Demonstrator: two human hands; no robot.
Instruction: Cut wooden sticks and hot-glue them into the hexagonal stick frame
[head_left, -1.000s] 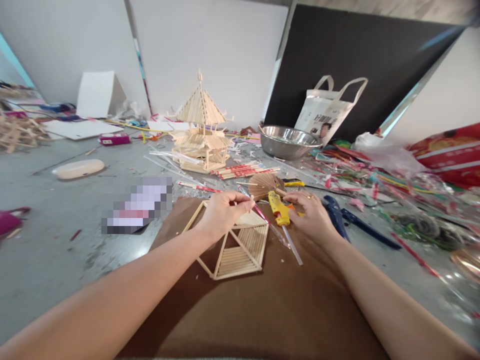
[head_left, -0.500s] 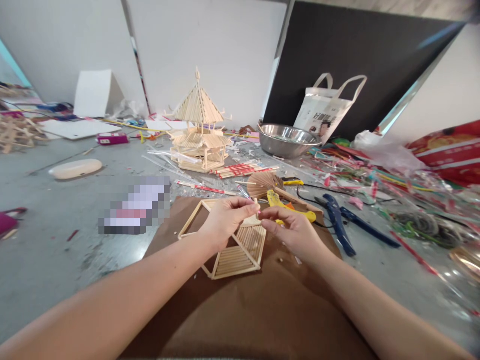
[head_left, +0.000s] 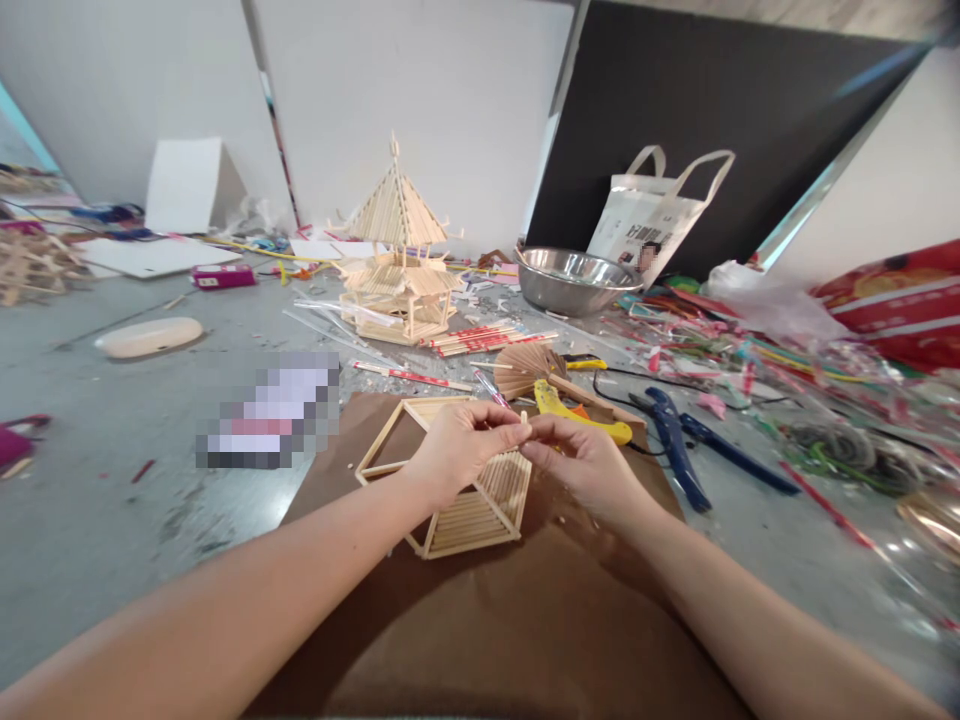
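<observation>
My left hand [head_left: 457, 450] pinches a short wooden stick [head_left: 523, 418], whose pale end pokes up above the fingertips. Thumb and fingers of my right hand [head_left: 581, 460] are pressed together against the left fingertips; what they grip is hidden. Beneath both hands lies a flat polygonal frame of wooden sticks [head_left: 465, 525]. Some of its sections are filled with rows of sticks, while others are open. A pink-tinted pen-like rod [head_left: 491, 388] shows just behind the left hand. A yellow-handled tool [head_left: 551, 402] lies beyond the right hand.
A brown sheet [head_left: 480, 640] covers the work surface. Behind it stand a stick pagoda [head_left: 397, 215], red-wrapped chopsticks [head_left: 487, 338], a brown fan [head_left: 525, 370] and a metal bowl [head_left: 577, 285]. Blue-handled cutters [head_left: 675, 450] lie right; a phone [head_left: 270, 410], blurred out, lies left.
My hands have come together: the left fingertips moved slightly right and now meet the right fingertips. The stick end shifted right with them, and a small pink bit at the fingertips is no longer visible.
</observation>
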